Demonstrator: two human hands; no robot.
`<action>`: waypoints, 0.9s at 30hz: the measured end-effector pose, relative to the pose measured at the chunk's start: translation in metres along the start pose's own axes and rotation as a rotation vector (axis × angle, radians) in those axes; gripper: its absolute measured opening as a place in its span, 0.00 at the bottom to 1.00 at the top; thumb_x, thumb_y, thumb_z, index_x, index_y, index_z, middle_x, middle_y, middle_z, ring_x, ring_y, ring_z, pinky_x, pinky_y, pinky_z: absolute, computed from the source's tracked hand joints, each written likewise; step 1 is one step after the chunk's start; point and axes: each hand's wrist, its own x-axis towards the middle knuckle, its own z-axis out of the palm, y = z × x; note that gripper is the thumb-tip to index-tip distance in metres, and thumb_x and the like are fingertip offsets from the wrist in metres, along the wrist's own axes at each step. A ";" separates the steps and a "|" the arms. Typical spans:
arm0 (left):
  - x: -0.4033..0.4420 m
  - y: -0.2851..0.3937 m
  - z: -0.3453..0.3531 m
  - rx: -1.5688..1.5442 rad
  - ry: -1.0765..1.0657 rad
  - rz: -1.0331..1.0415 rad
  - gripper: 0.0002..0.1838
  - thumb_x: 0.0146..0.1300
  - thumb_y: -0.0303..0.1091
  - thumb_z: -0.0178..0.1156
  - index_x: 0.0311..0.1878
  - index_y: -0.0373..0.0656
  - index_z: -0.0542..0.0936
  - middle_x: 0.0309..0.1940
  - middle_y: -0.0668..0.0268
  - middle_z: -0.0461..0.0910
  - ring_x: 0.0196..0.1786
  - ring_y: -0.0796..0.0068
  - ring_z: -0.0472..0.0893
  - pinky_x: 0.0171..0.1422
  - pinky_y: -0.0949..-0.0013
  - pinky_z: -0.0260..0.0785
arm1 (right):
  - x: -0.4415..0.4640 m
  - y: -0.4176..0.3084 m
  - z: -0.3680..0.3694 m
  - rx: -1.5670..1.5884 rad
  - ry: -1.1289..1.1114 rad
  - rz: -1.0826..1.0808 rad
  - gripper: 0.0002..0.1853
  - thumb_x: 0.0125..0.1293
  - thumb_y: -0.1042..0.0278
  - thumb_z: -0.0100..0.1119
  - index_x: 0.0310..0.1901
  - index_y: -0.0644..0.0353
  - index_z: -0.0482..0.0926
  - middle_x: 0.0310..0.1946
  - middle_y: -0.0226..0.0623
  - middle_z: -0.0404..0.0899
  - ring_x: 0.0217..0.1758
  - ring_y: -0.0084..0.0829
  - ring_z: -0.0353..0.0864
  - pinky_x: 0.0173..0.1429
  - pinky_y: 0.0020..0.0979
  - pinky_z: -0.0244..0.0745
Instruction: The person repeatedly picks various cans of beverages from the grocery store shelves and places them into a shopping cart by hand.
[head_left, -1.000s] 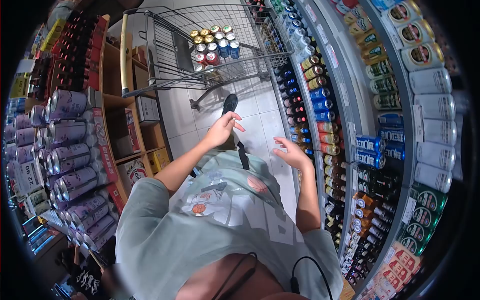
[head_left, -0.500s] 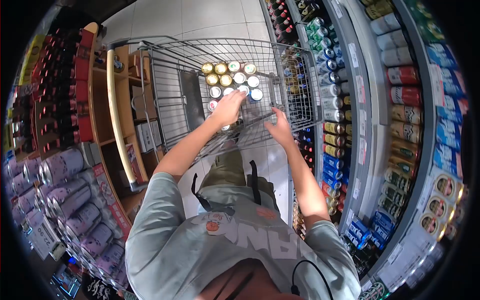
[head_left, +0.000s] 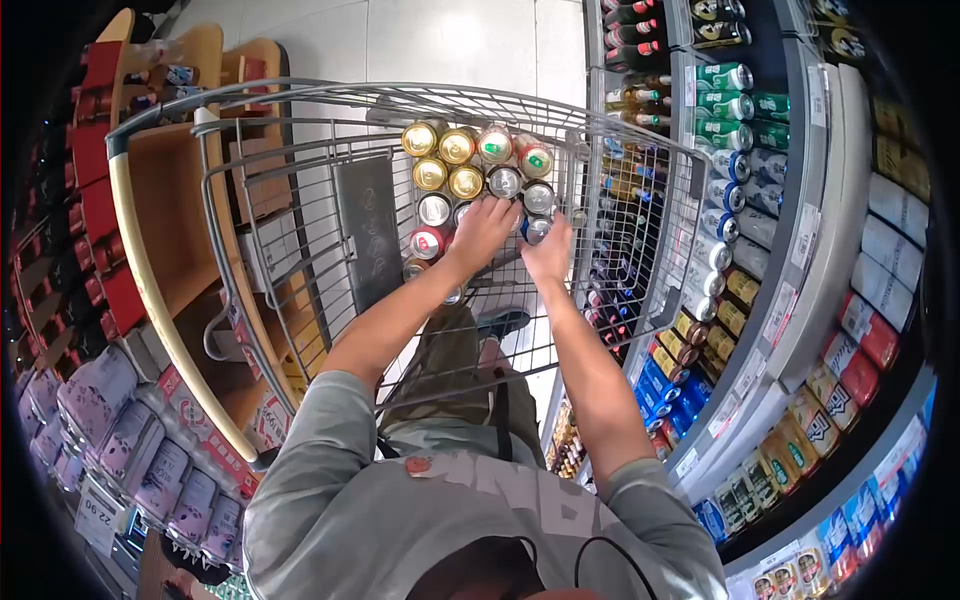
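Note:
Several cans stand upright in the wire shopping cart. Gold-topped cans are at the back left of the group, cans with green marks on top beside them. My left hand lies over silver-topped cans near the middle, fingers bent; what its fingertips grip is hidden. At the group's right front corner, my right hand has its thumb and fingers around a blue can with a silver top. A red-rimmed can stands left of my left hand.
The cart's pale handle curves down the left side. Wooden shelving and purple cans lie beyond it. On the right, shelves hold green cans, bottles and other cans. A shoe shows below the cart.
The cart and its cans appear closer and larger. Both hands have gone from above the floor to the cans, my right hand reaching the blue can at the right front corner.

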 end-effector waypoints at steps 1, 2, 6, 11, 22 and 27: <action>0.000 -0.001 0.000 -0.010 0.004 -0.001 0.27 0.54 0.30 0.60 0.61 0.41 0.76 0.48 0.65 0.75 0.51 0.64 0.75 0.51 0.63 0.68 | 0.003 -0.001 0.000 -0.010 -0.009 0.019 0.48 0.51 0.66 0.77 0.73 0.54 0.60 0.69 0.44 0.66 0.72 0.49 0.67 0.69 0.47 0.70; -0.001 -0.001 0.001 -0.011 -0.006 0.004 0.27 0.55 0.31 0.60 0.61 0.41 0.76 0.50 0.64 0.75 0.52 0.64 0.75 0.52 0.63 0.68 | 0.005 -0.002 0.001 -0.017 -0.018 0.037 0.47 0.51 0.66 0.77 0.72 0.53 0.61 0.68 0.43 0.67 0.71 0.48 0.69 0.68 0.47 0.71; -0.004 0.000 0.000 0.041 -0.032 0.065 0.27 0.56 0.32 0.59 0.61 0.41 0.76 0.57 0.62 0.74 0.56 0.63 0.74 0.55 0.63 0.69 | 0.006 -0.005 0.004 0.007 0.011 0.102 0.46 0.47 0.64 0.80 0.69 0.54 0.66 0.63 0.45 0.74 0.65 0.48 0.76 0.65 0.45 0.74; -0.007 0.007 -0.002 0.097 -0.074 0.157 0.25 0.56 0.34 0.59 0.60 0.41 0.76 0.61 0.61 0.74 0.59 0.63 0.74 0.58 0.63 0.68 | 0.002 0.006 0.003 -0.006 0.045 0.191 0.45 0.44 0.61 0.81 0.66 0.54 0.71 0.59 0.44 0.79 0.63 0.47 0.79 0.63 0.44 0.76; -0.009 0.018 0.008 -0.157 -0.080 0.127 0.22 0.56 0.25 0.58 0.56 0.40 0.75 0.60 0.56 0.76 0.66 0.50 0.74 0.68 0.54 0.71 | -0.075 0.020 -0.093 0.268 0.056 0.201 0.42 0.42 0.57 0.80 0.62 0.62 0.75 0.52 0.54 0.84 0.56 0.51 0.84 0.59 0.43 0.78; -0.019 0.035 -0.001 -0.144 -0.255 0.170 0.27 0.51 0.22 0.62 0.57 0.43 0.72 0.58 0.57 0.74 0.65 0.51 0.74 0.62 0.54 0.76 | -0.151 0.060 -0.144 0.448 0.277 0.037 0.42 0.41 0.61 0.82 0.60 0.66 0.74 0.52 0.51 0.83 0.56 0.45 0.84 0.60 0.39 0.77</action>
